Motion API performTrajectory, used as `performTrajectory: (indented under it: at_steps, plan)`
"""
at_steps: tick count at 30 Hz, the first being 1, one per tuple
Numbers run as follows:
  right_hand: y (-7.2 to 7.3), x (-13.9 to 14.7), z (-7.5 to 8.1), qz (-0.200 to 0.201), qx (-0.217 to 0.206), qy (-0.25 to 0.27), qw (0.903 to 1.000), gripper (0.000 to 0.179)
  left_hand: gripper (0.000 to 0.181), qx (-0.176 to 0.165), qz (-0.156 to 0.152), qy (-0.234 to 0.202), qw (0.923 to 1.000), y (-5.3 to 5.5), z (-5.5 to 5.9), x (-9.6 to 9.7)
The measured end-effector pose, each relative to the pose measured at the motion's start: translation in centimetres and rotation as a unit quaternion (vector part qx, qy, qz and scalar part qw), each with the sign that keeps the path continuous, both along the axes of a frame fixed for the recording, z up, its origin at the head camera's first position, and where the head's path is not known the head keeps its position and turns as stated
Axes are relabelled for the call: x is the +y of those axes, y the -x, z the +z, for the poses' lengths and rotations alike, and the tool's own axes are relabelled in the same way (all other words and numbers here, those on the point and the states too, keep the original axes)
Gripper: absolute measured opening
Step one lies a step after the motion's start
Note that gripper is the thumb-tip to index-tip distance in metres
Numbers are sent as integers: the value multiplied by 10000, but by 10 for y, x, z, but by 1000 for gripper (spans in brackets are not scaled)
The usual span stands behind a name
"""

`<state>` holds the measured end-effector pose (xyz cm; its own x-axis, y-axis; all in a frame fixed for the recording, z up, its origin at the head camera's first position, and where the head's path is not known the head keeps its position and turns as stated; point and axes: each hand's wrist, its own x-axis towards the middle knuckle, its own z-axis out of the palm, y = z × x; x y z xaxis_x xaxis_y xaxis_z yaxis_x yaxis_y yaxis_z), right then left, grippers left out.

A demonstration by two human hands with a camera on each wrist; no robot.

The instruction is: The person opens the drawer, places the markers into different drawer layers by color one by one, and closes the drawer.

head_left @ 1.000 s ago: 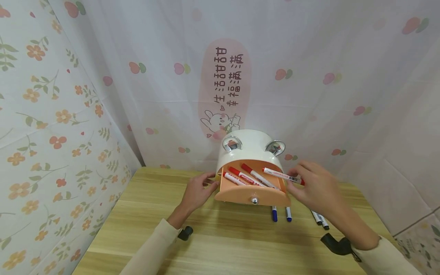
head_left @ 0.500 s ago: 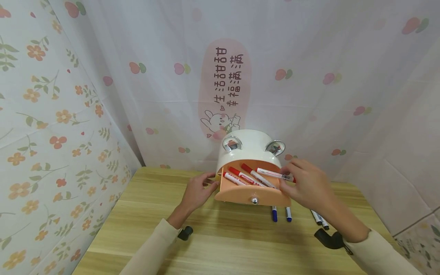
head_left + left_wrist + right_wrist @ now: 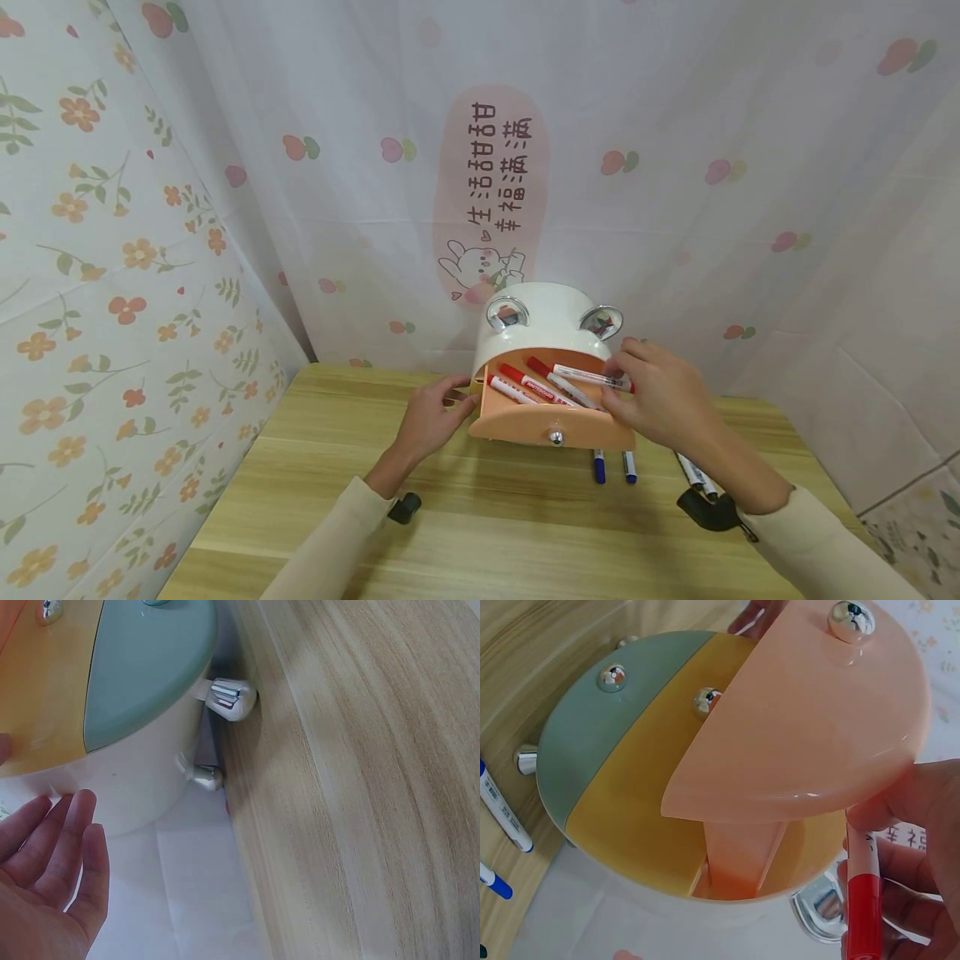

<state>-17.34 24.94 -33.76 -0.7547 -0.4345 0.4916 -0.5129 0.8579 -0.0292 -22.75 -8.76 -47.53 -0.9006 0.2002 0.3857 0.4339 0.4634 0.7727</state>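
Observation:
My right hand [image 3: 663, 400] pinches a white marker [image 3: 579, 376] with a red cap [image 3: 864, 915], its other end reaching over the drawer. The drawer is the orange top one [image 3: 517, 427], pulled out from a rounded white desk organizer [image 3: 546, 321]. Inside lie other red-capped markers [image 3: 528, 383], slanting side by side. At the organizer's left side is my left hand [image 3: 430, 422], fingers fairly straight with the fingertips right at the white wall [image 3: 139, 787]. Below the orange drawer, the yellow [image 3: 637, 795] and green [image 3: 592, 724] drawer fronts sit closed.
Two blue-capped markers [image 3: 599, 467] poke out on the wooden table [image 3: 480, 533] in front of the organizer. Black-capped markers [image 3: 690, 472] lie under my right forearm. Chrome-rimmed round ears [image 3: 507, 314] top the organizer, and a patterned curtain [image 3: 360, 275] hangs behind it.
My right hand has moved left with the marker, bringing it lower and farther in over the orange drawer. The left hand and the organizer stay where they were.

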Motion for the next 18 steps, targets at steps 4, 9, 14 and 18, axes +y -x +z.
performTrajectory:
  at_steps: [4, 9, 14, 18]
  plan:
    - [3, -2, -1, -31, -70, 23, 10000, 11, 38, 10, 7, -2, 10000, 0, 0, 0]
    - [8, -3, 1, -121, -202, 35, 9997, 12, 37, 26, -7, 4, 10000, 0, -1, 0]
    - [12, -4, 0, -147, -268, 17, 9995, 12, 37, 59, -32, -8, 10000, 0, -1, 0]
    - [14, -7, -1, -145, -279, 19, 9995, 13, 36, 79, -34, -30, 10000, 1, -1, 0]
